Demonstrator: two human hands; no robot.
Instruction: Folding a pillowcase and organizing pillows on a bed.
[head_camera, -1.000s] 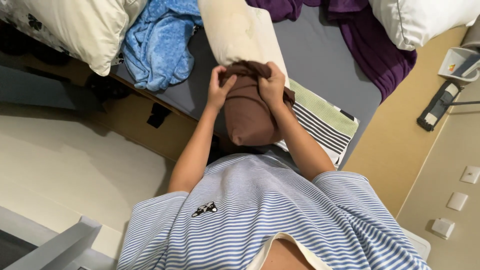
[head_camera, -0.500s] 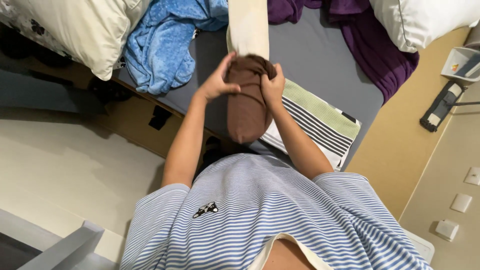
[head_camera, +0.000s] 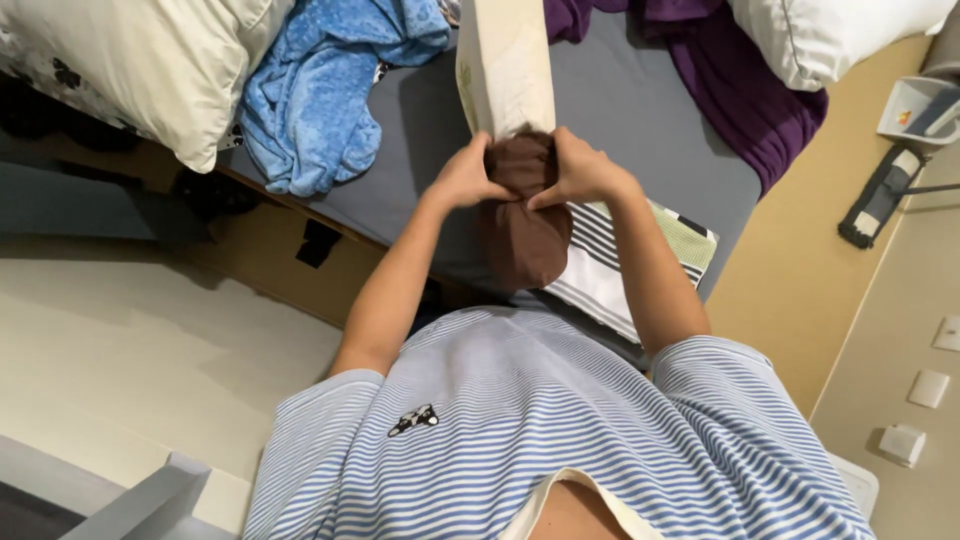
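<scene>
Your left hand (head_camera: 462, 180) and right hand (head_camera: 578, 172) both grip the bunched mouth of a brown pillowcase (head_camera: 525, 225), fingers curled and clamped on the cloth from either side. The cream pillow (head_camera: 503, 65) goes into that mouth: its long axis runs away from you across the gray bed (head_camera: 640, 110), its near end tucked into the brown cloth and its far end cut off at the top of the view. The covered part of the pillowcase hangs toward you over the bed's edge, rounded and full, beside a striped cloth (head_camera: 610, 265) with a green border. How far the pillow reaches inside the case is hidden. A blue blanket (head_camera: 320, 90) lies to the left, a purple blanket (head_camera: 740, 90) to the right, and white pillows sit in both upper corners, only partly in view. Your fingertips are buried in the folds, so you cannot see them.
</scene>
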